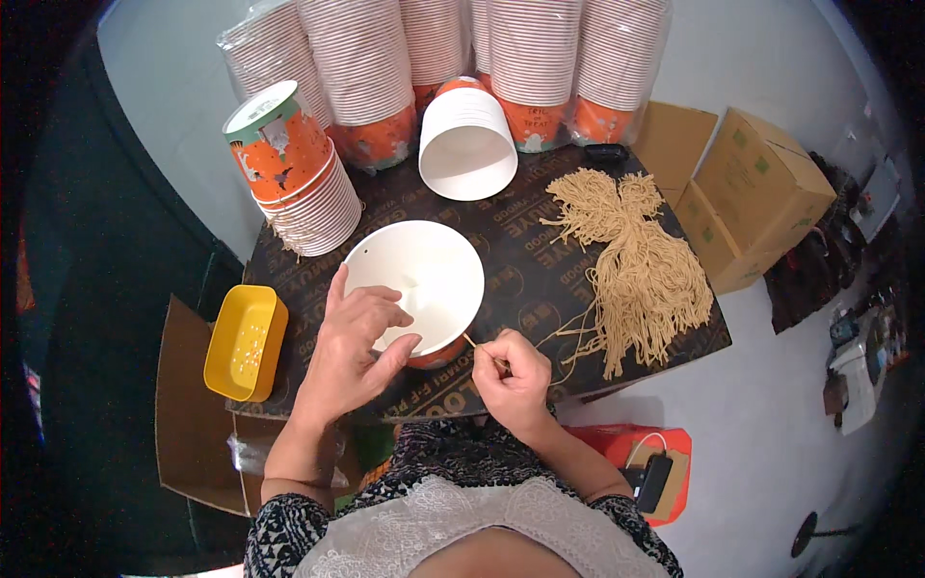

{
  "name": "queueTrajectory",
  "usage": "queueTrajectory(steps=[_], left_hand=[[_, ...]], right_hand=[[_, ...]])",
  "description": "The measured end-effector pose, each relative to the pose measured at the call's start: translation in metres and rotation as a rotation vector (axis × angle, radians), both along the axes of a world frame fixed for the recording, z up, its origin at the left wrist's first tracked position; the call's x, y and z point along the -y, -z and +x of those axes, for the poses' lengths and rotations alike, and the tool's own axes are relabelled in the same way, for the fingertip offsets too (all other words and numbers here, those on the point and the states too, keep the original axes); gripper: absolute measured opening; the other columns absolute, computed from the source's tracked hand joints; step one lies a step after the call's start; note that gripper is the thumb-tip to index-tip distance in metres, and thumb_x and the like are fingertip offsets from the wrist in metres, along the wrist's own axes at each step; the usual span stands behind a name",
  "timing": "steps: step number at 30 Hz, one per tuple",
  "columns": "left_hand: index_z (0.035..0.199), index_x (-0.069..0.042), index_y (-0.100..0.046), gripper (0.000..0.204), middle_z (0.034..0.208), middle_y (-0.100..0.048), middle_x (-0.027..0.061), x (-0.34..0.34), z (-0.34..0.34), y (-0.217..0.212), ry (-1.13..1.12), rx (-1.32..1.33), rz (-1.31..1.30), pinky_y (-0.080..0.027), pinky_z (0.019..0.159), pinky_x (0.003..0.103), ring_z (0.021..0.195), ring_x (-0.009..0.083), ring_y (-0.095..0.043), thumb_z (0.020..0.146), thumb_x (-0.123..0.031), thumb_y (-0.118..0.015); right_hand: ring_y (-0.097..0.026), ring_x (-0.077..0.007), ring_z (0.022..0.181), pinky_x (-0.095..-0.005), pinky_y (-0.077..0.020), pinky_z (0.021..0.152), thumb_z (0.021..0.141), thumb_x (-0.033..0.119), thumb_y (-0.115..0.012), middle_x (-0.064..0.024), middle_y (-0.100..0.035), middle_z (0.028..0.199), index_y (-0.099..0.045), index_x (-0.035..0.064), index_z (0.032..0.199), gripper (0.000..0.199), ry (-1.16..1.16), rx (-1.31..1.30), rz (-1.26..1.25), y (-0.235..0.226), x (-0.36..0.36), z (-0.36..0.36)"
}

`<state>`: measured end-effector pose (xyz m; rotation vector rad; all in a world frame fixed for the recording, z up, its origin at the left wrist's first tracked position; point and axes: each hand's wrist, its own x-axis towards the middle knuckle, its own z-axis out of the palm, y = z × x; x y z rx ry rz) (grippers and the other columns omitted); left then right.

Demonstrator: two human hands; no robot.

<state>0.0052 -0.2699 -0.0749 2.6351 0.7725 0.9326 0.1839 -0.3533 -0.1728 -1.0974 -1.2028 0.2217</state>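
A white-lined paper bucket (438, 255) with an orange printed outside stands upright on the dark table before me, a small hole near its rim. My left hand (352, 347) is open, fingers spread over the bucket's near left side and reaching past the rim. Just right of the bucket, my right hand (514, 380) is closed on a thin tan cord (469, 338), whose end points to the bucket's near right wall. Whether that end passes through the wall cannot be made out. A loose bundle of tan cords (650, 284) lies to the right.
A yellow tray (218, 352) holding small white bits sits at the left edge. Behind it leans a stack of buckets (308, 212). Another bucket (469, 144) lies tipped toward me before wrapped bucket stacks (356, 58). Cardboard boxes (771, 183) stand beyond the table's right side.
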Motion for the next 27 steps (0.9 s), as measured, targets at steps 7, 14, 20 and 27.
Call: queueTrajectory(steps=[7, 14, 20, 27], left_hand=[[0.088, -0.003, -0.066, 0.013, 0.087, -0.067, 0.0087, 0.0, 0.004, -0.002, 0.022, -0.006, 0.002, -0.022, 0.116, 0.058, 0.103, 0.0292, -0.064, 0.08, -0.011, -0.073], [0.108, -0.004, -0.062, 0.025, 0.101, -0.064, 0.0129, -0.013, 0.013, -0.017, 0.097, -0.112, -0.134, -0.028, 0.113, 0.055, 0.107, 0.0349, -0.06, 0.083, -0.003, -0.065], [0.12, -0.005, -0.062, 0.039, 0.109, -0.06, 0.0173, -0.036, 0.029, -0.022, 0.406, -0.289, -0.183, -0.039, 0.1, 0.044, 0.11, 0.0367, -0.053, 0.082, -0.003, -0.065], [0.098, -0.003, -0.067, 0.016, 0.089, -0.065, 0.0146, -0.043, 0.04, -0.019, 0.461, -0.416, -0.279, -0.039, 0.101, 0.045, 0.096, 0.033, -0.061, 0.084, -0.009, -0.062]], right_hand=[[-0.049, -0.0087, 0.049, -0.0266, -0.0381, 0.045, 0.078, -0.007, -0.068, -0.0026, -0.051, 0.062, -0.054, 0.0042, 0.076, 0.018, -0.003, 0.009, 0.01, 0.001, -0.003, 0.003], [-0.036, -0.0043, 0.052, -0.0233, -0.0281, 0.046, 0.081, -0.012, -0.063, 0.0015, -0.042, 0.061, -0.053, 0.0017, 0.076, 0.018, -0.023, 0.005, 0.044, -0.006, -0.011, 0.0], [-0.037, -0.0039, 0.052, -0.0234, -0.0285, 0.046, 0.082, -0.011, -0.064, 0.0017, -0.042, 0.061, -0.054, 0.0016, 0.077, 0.017, -0.033, -0.004, 0.03, -0.009, -0.015, -0.001], [-0.056, -0.0085, 0.056, -0.0262, -0.044, 0.049, 0.082, -0.004, -0.069, -0.0041, -0.057, 0.065, -0.058, 0.0019, 0.081, 0.012, -0.058, -0.007, -0.034, -0.006, -0.014, 0.001]])
